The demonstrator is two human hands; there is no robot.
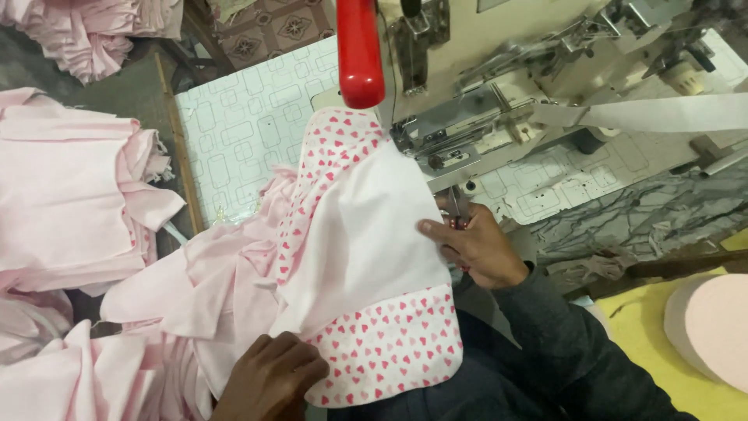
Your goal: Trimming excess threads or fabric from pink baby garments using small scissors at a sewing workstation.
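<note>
A white fabric piece printed with red hearts (382, 331) lies folded over, its plain white back (358, 234) up, running toward the sewing machine's presser foot (436, 152). My left hand (269, 378) presses flat on the lower edge of the heart fabric and the pink cloth under it. My right hand (467, 245) pinches the fabric's right edge and also holds small metal snips (458, 206), tips pointing up toward the machine.
The sewing machine (499, 86) fills the top right, with a red cylinder (358, 51) and a pale tape strip (662, 113) feeding in. Pink garments are piled at left (70, 195) and in my lap (202, 288). A pink roll (713, 327) rests on yellow foam at right.
</note>
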